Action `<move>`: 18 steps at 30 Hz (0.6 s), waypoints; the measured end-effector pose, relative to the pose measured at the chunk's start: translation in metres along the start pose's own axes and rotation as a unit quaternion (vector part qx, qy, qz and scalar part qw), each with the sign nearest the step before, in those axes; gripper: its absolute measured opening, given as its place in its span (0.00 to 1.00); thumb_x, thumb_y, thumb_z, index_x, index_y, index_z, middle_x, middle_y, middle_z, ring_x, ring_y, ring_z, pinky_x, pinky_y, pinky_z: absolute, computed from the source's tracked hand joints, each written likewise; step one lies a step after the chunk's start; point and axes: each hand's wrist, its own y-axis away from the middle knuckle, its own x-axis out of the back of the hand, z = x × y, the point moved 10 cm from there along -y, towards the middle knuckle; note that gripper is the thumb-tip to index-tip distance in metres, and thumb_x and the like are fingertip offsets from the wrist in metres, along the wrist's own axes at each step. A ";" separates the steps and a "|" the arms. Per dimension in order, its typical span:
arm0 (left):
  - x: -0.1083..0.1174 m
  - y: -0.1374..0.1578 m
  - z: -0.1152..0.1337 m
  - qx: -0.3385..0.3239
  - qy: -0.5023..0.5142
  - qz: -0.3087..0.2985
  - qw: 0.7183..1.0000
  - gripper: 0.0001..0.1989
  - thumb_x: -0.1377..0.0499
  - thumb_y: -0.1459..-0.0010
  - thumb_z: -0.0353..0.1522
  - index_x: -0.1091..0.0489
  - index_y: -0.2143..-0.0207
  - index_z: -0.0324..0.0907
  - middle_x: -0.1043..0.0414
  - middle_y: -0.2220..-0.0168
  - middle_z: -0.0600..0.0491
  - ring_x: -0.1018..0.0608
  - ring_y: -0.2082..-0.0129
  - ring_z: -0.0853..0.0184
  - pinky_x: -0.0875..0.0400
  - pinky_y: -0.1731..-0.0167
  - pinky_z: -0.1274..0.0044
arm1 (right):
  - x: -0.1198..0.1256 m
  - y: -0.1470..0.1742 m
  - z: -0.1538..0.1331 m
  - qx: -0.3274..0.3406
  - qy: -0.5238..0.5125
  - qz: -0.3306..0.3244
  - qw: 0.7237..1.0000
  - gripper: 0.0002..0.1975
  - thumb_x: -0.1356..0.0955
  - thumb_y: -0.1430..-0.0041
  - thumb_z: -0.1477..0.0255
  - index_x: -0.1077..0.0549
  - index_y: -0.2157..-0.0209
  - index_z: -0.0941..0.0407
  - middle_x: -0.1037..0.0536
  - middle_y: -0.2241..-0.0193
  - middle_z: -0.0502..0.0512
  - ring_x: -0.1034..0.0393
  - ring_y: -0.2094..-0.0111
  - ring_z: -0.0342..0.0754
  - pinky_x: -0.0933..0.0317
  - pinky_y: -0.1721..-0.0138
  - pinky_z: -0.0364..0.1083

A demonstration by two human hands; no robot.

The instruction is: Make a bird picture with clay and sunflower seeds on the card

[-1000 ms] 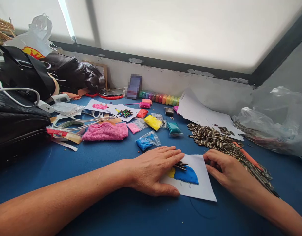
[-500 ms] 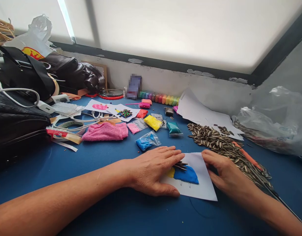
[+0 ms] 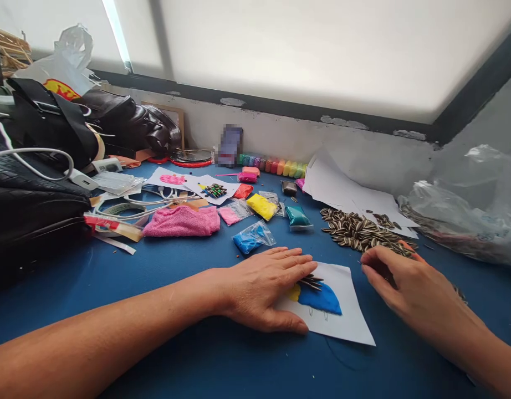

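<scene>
My left hand [image 3: 272, 288] lies flat, fingers stretched out, over the left part of a white sheet of paper [image 3: 355, 310]. On the sheet is a blue clay shape [image 3: 326, 299] with a yellow clay patch [image 3: 294, 292] at its left, both partly under my hand. Several striped sunflower seeds [image 3: 312, 282] stick out of the blue clay beside my fingers. Thin drawn legs show below it. My right hand [image 3: 409, 282] is right of the sheet, at the near edge of a sunflower seed pile [image 3: 359, 230]. Its thumb and forefinger are pinched together; anything between them is too small to name.
Bags of blue clay [image 3: 251, 237], yellow clay [image 3: 262, 206] and green clay [image 3: 299, 218] lie behind the sheet. A pink towel [image 3: 183, 220], cables and black bags [image 3: 35, 205] occupy the left. Paper sheets [image 3: 342, 183] and a plastic bag [image 3: 463, 205] are at the right back.
My right hand has let go of the sheet's right edge and moved right, to the seed pile. My left hand stays on the sheet. The whole view has shifted slightly.
</scene>
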 end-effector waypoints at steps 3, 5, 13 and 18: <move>0.001 0.000 0.000 -0.003 -0.001 0.003 1.000 0.44 0.41 0.41 0.50 0.50 0.33 0.31 0.51 0.32 0.38 0.47 0.31 0.53 0.56 0.33 0.64 | 0.000 0.003 -0.017 0.010 -0.077 -0.031 0.996 0.13 0.38 0.40 0.60 0.26 0.70 0.51 0.23 0.79 0.49 0.29 0.80 0.47 0.35 0.76 0.46; 0.000 0.000 0.000 -0.004 -0.003 0.003 1.000 0.44 0.41 0.41 0.50 0.50 0.33 0.30 0.51 0.32 0.37 0.47 0.31 0.53 0.56 0.33 0.65 | -0.002 0.006 -0.031 0.024 -0.143 -0.055 0.988 0.14 0.36 0.40 0.59 0.23 0.69 0.51 0.19 0.73 0.50 0.24 0.74 0.48 0.32 0.74 0.43; 0.000 0.000 -0.001 0.000 0.000 0.004 1.000 0.44 0.41 0.42 0.50 0.49 0.33 0.33 0.50 0.32 0.38 0.47 0.31 0.53 0.55 0.33 0.65 | -0.003 0.023 -0.063 0.107 -0.211 -0.020 0.971 0.10 0.33 0.39 0.63 0.19 0.67 0.50 0.17 0.73 0.51 0.22 0.74 0.48 0.29 0.73 0.41; -0.001 0.000 -0.001 0.002 0.000 0.006 1.000 0.44 0.41 0.42 0.51 0.49 0.33 0.34 0.49 0.33 0.38 0.46 0.31 0.53 0.54 0.33 0.64 | -0.002 0.030 -0.091 0.168 -0.164 0.014 0.972 0.09 0.35 0.37 0.70 0.25 0.70 0.51 0.22 0.73 0.50 0.27 0.75 0.44 0.33 0.76 0.40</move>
